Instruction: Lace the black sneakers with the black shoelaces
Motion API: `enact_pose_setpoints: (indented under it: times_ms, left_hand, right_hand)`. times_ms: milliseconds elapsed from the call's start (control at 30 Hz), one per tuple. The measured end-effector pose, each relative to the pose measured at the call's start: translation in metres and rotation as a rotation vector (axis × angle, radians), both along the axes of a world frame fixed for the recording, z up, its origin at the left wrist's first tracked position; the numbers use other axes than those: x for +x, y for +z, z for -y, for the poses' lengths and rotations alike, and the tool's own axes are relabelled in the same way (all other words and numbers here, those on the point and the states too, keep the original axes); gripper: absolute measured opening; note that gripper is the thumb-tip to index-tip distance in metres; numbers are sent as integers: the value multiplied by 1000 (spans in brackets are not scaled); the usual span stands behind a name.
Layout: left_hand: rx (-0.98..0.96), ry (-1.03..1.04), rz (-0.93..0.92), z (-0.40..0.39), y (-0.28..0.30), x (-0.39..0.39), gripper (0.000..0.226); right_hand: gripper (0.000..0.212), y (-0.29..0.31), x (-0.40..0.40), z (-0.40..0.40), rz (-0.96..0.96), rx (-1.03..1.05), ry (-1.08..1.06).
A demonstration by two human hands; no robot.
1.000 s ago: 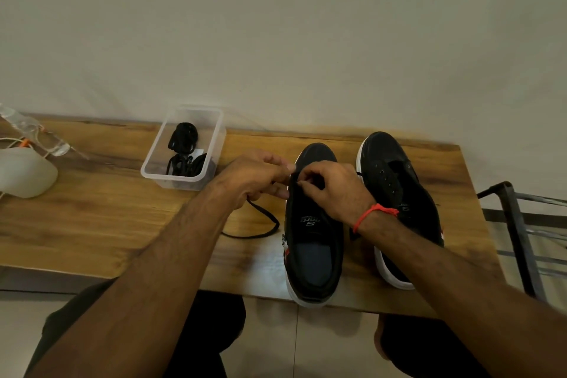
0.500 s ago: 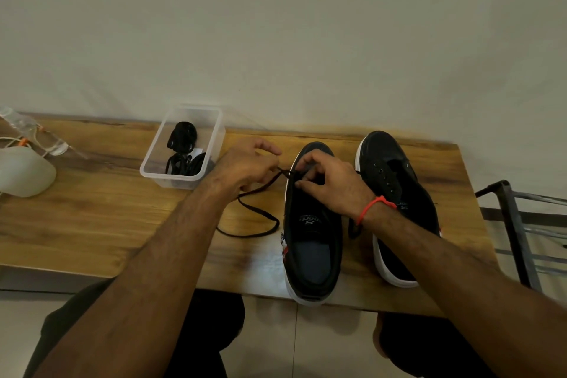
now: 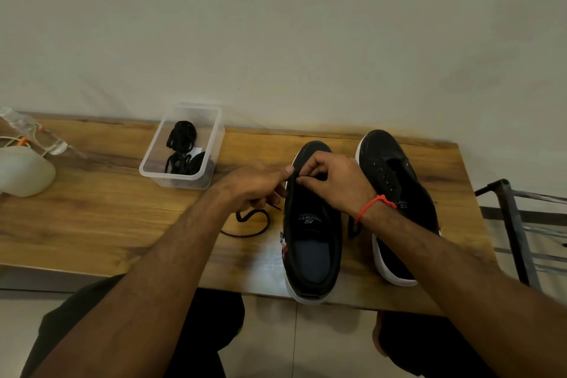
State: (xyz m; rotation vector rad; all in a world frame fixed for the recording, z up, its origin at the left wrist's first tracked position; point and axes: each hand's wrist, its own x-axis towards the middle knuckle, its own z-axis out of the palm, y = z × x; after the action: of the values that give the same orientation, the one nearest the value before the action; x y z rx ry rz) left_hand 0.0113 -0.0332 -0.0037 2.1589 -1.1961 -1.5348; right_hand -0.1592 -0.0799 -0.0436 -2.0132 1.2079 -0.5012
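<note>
Two black sneakers with white soles stand side by side on the wooden table [image 3: 92,218], toes pointing away from me. Over the left sneaker [image 3: 313,236] both my hands meet at its left eyelet edge. My left hand [image 3: 257,184] pinches the black shoelace [image 3: 251,224] against that edge, and the lace's loose part loops on the table just left of the shoe. My right hand [image 3: 334,181], with a red thread at the wrist, pinches the same edge from above. The right sneaker [image 3: 395,193] stands untouched with bare eyelets showing.
A clear plastic box [image 3: 184,147] at the back holds more coiled black laces. A pale rounded object [image 3: 24,172] and clear plastic packaging [image 3: 33,135] lie at the far left. A dark metal frame [image 3: 515,224] stands right of the table. The wall is close behind.
My left hand moved back in toward the shoe's edge, and the lace that was stretched between hand and shoe has gone slack. My right hand stayed on the shoe.
</note>
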Motion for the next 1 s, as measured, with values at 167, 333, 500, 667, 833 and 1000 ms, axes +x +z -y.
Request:
enact_pose_setpoints:
  times_ms: [167,333,500,667,833,1000]
  left_hand:
    - [-105,156,-34,6,-13,2,21]
    - [-529,583,-6,16,3,29,21]
    - [-574,511,295,14,3,36,44]
    - [-161,-27,369,4,-5,13,43]
    - [-99,91,21,1,-10,-10,32]
    - [-250,225,79,11,-14,7,23]
  right_hand:
    - [12,2,-1,2,7,31,60]
    - [16,3,-4,5,-10,36,98]
    - [9,3,-5,6,-17,35,71]
    - [7,1,-4,5,-21,-11,35]
    - [7,2,-4,5,-13,-5,79]
    - [10,3,-6,5,-29,3,91]
